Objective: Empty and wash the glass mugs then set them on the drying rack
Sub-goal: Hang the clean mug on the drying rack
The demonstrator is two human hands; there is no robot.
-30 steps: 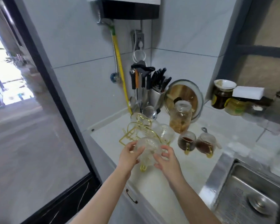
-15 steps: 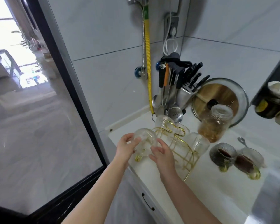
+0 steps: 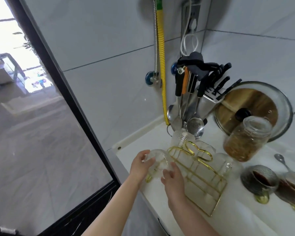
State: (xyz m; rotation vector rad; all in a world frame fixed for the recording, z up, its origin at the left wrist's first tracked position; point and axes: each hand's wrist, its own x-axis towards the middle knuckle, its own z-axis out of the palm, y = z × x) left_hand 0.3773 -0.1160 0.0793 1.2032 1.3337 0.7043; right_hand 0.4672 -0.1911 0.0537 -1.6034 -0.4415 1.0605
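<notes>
Your left hand (image 3: 140, 165) and right hand (image 3: 173, 178) cup the clear textured glass mug (image 3: 157, 161), fingers wrapped around it, just left of the gold wire drying rack (image 3: 199, 174) on the white worktop (image 3: 245, 217).

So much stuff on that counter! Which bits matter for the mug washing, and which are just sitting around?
Part of the job:
- clear glass mug, held between the left hand and right hand
- gold wire drying rack
- two mugs of dark liquid, not yet emptied

Just lying about:
- glass jar
- knife block
- pot lid
- spoon
</notes>
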